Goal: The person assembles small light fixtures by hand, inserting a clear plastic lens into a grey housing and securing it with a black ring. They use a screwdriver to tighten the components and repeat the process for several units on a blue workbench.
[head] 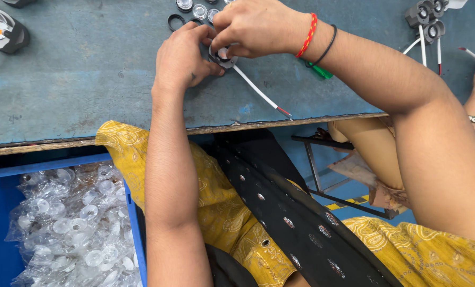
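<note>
1. Two hands meet on one small part near the top centre of the frame: a round black holder (222, 56) with a pale centre, resting on the blue-grey worktable (88, 79).
2. From the holder a thin white wire (258, 91) runs down and to the right across the table, ending in a red tip close to the table's front edge.
3. Left hand (181, 58) pinches the holder's left rim with fingers closed on it; right hand (253, 26) comes from above, fingertips closed on the top of the same part.
4. Judging by its look, the holder is light, stiff plastic and likely a bit slick; the rim seems the safest place to grip, while the wire is limp and would bend or tug if pulled.
5. Just above the hands lie loose black rings (175, 22) and small clear lenses (199, 10).
6. At upper right, finished black holders with wires (426, 24) sit in a cluster; another person's hand shows at the right edge.
7. At upper left sits a larger black and silver fitting (1, 32).
8. At lower left, under the table edge, a blue bin (133, 223) holds a bag of clear lenses (72, 228).
</note>
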